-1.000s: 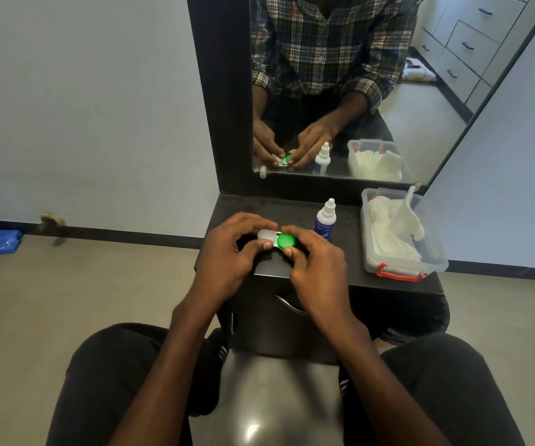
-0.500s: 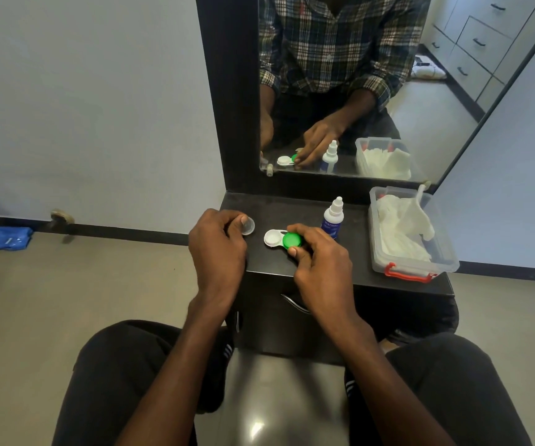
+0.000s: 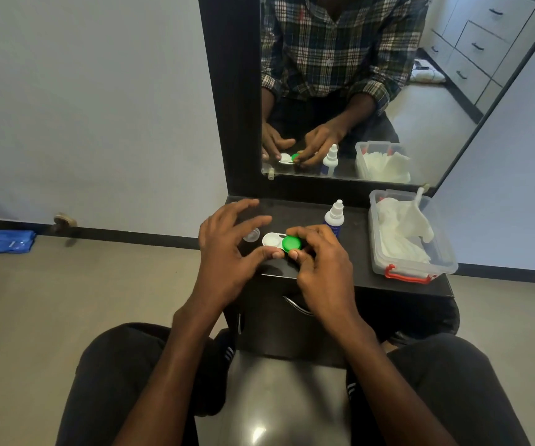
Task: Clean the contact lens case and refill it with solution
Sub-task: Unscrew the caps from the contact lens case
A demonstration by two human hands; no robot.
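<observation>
The white contact lens case [image 3: 271,240] lies on the black dresser top [image 3: 353,265]. Its left well is uncovered, and a green cap [image 3: 292,243] sits on its right well. My right hand [image 3: 319,262] grips the green cap between curled fingers and thumb. The thumb of my left hand [image 3: 227,249] touches the case's near edge, while its fingers are spread above the top. A clear loose cap [image 3: 252,235] lies just left of the case. The solution bottle [image 3: 334,217], white with a blue label, stands upright behind my right hand.
A clear plastic box [image 3: 411,265] with red latches holds white tissues at the right end of the top. A black-framed mirror [image 3: 230,98] stands behind. A drawer handle [image 3: 295,304] sits below the top's front edge. A blue cloth [image 3: 9,241] lies on the floor far left.
My left hand twisted the clear cap off, set it down left of the case, let it go and came back to the case with fingers spread. My right hand stayed on the green cap.
</observation>
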